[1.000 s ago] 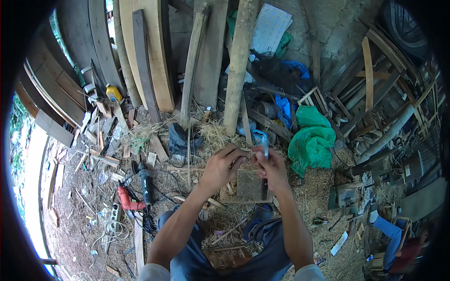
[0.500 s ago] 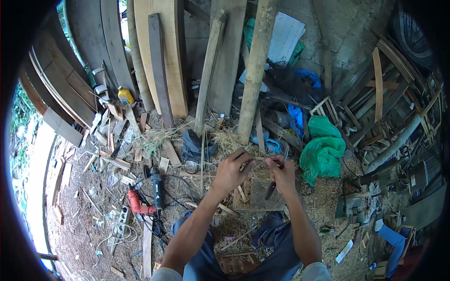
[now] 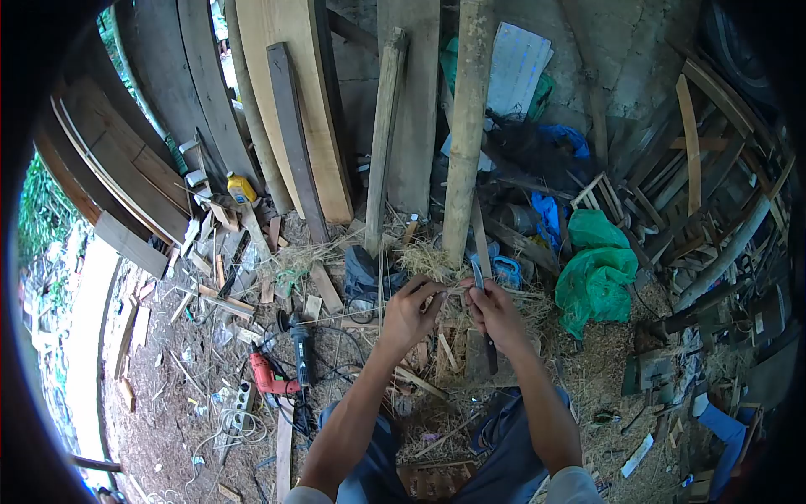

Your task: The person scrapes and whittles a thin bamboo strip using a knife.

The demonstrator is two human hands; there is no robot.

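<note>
My left hand [image 3: 410, 314] is closed in a pinch on one end of a thin pale strip [image 3: 454, 288], which looks like split bamboo or wood. My right hand [image 3: 499, 319] is wrapped round a knife [image 3: 492, 357]. Its blade points up and away past my fingers, while the dark handle end sticks out below my palm. The strip runs across the short gap between both hands, and its right end meets my right fingers near the blade. Whether the blade touches the strip, I cannot tell. Below my hands lies a flat wooden board [image 3: 472, 375].
To the left on the littered ground are a red drill [image 3: 270, 375], a dark angle grinder [image 3: 301, 349] and a white power strip [image 3: 242, 403]. Planks and poles [image 3: 466, 160] lean ahead. A green plastic sack [image 3: 594, 277] lies right, beside stacked wood scraps.
The knife has turned from leaning right to leaning slightly left, its handle end now below my palm. My hands are still close together. The whole view has shifted a little.
</note>
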